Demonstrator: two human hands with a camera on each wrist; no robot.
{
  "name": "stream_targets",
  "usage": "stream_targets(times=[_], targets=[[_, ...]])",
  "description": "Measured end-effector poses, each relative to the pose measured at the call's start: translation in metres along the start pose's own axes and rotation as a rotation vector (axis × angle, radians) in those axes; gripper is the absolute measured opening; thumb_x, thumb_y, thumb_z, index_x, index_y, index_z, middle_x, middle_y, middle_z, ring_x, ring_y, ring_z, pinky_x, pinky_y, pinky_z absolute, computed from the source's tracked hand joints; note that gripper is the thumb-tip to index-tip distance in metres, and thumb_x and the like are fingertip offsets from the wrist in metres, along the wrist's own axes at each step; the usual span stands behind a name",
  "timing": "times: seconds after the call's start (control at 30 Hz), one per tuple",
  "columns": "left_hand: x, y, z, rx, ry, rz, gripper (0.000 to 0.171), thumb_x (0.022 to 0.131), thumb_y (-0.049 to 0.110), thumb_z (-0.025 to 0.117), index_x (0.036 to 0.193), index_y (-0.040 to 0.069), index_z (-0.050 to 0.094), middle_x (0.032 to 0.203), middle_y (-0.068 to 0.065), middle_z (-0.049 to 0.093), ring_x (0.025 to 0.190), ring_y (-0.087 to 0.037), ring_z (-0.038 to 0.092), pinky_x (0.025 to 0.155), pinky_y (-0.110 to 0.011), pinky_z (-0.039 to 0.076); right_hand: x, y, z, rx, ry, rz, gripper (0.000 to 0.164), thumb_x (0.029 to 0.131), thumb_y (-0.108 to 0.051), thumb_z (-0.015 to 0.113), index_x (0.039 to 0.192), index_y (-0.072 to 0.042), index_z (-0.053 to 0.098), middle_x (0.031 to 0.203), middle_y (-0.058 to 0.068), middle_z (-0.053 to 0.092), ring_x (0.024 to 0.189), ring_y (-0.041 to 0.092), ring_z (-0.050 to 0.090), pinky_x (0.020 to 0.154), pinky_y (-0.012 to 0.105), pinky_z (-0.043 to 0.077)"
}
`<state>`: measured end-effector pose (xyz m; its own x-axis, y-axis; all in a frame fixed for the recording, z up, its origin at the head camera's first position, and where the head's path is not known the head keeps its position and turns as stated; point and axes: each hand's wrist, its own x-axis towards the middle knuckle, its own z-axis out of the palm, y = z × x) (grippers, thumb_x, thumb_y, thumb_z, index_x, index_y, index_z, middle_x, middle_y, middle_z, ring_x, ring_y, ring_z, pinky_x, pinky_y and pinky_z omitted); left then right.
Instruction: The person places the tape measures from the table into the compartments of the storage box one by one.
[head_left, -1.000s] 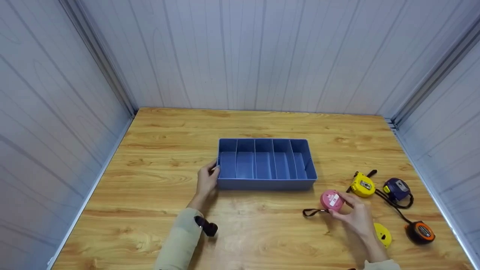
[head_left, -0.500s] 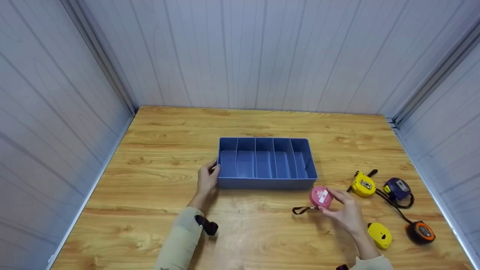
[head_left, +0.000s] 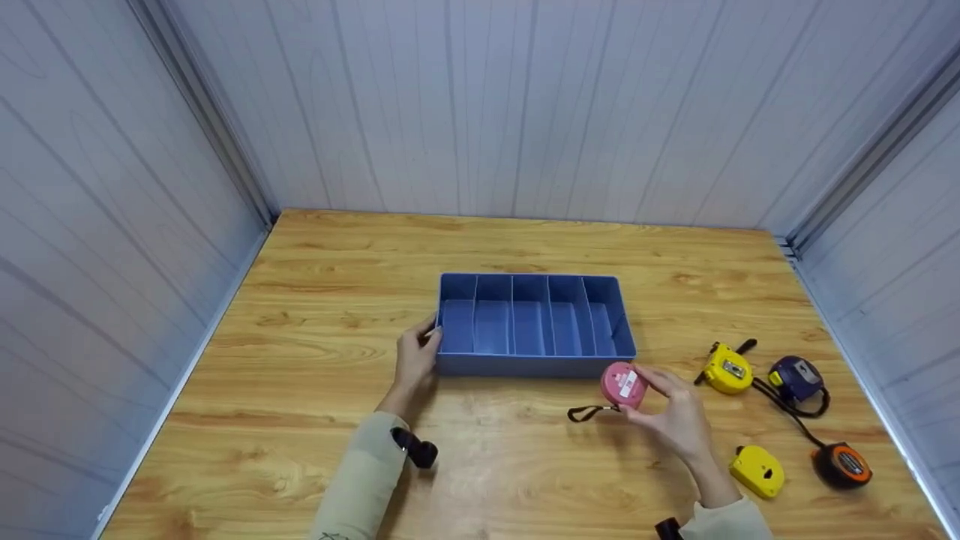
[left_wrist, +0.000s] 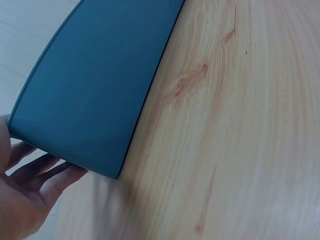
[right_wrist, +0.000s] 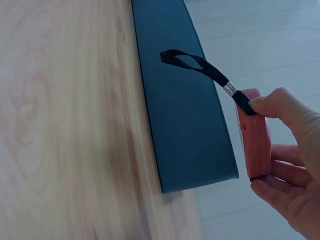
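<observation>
A blue divided storage box [head_left: 535,366] stands on the wooden table, its several compartments bare inside. My left hand [head_left: 415,356] holds the box's left end, thumb at the rim and fingers against the outer end wall [left_wrist: 65,165]. Between the thumb and fingers of my right hand [head_left: 679,416] is a pink tape measure [head_left: 622,384], pinched by its edges in front of the box's right corner. A black wrist strap [right_wrist: 200,65] with a metal clip hangs off it to the left. In the right wrist view the tape measure [right_wrist: 255,135] appears edge-on, raised off the table.
Right of my right hand lie a yellow tape measure [head_left: 727,369], a dark purple one [head_left: 796,377], an orange-and-black one [head_left: 841,463] and a plain yellow one [head_left: 757,471]. Pale panel walls [head_left: 480,112] enclose the table's [head_left: 337,300] back and sides.
My right hand has carried the pink tape measure left and slightly away from me, toward the box's front right corner. The left hand keeps its place on the box.
</observation>
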<state>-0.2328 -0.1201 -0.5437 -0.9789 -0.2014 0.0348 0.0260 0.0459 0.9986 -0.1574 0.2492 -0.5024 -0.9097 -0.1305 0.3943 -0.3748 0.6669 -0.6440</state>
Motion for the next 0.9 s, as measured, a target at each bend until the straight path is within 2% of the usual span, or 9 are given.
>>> stream_targets(times=[0.27, 0.5, 0.77, 0.9], targets=[[0.001, -0.001, 0.000, 0.052, 0.000, 0.039, 0.036, 0.087, 0.002, 0.049, 0.122, -0.005, 0.048, 0.118, -0.019, 0.053, 0.102, -0.029, 0.053, 0.081, -0.028, 0.045, 0.008, -0.006, 0.008, 0.038, -0.011, -0.022, 0.059, 0.055, -0.005, 0.082, 0.111, 0.001, 0.061, 0.107, 0.018, 0.059, 0.097, 0.030, 0.054, 0.076, 0.046, 0.046], [0.001, -0.001, 0.000, 0.057, 0.011, 0.025, 0.036, 0.087, 0.003, 0.050, 0.122, -0.004, 0.050, 0.116, -0.017, 0.055, 0.101, -0.029, 0.054, 0.079, -0.027, 0.044, 0.014, -0.012, 0.015, 0.062, -0.011, -0.014, 0.059, 0.055, -0.007, 0.082, 0.110, -0.001, 0.062, 0.107, 0.016, 0.059, 0.098, 0.030, 0.054, 0.079, 0.046, 0.045], [0.001, -0.002, -0.001, 0.092, 0.023, 0.053, 0.035, 0.086, 0.003, 0.050, 0.120, -0.003, 0.052, 0.114, -0.017, 0.056, 0.098, -0.026, 0.055, 0.079, -0.027, 0.045, 0.024, -0.019, 0.028, 0.073, 0.011, -0.076, 0.060, 0.052, -0.008, 0.084, 0.108, 0.000, 0.064, 0.104, 0.014, 0.061, 0.096, 0.027, 0.055, 0.080, 0.040, 0.045], [0.001, -0.001, -0.001, 0.067, 0.026, 0.050, 0.035, 0.086, 0.002, 0.051, 0.120, -0.005, 0.052, 0.115, -0.019, 0.055, 0.099, -0.030, 0.054, 0.080, -0.027, 0.044, 0.027, -0.022, 0.034, 0.076, 0.021, -0.101, 0.060, 0.051, -0.009, 0.084, 0.107, -0.001, 0.064, 0.103, 0.013, 0.061, 0.095, 0.025, 0.056, 0.080, 0.039, 0.044]])
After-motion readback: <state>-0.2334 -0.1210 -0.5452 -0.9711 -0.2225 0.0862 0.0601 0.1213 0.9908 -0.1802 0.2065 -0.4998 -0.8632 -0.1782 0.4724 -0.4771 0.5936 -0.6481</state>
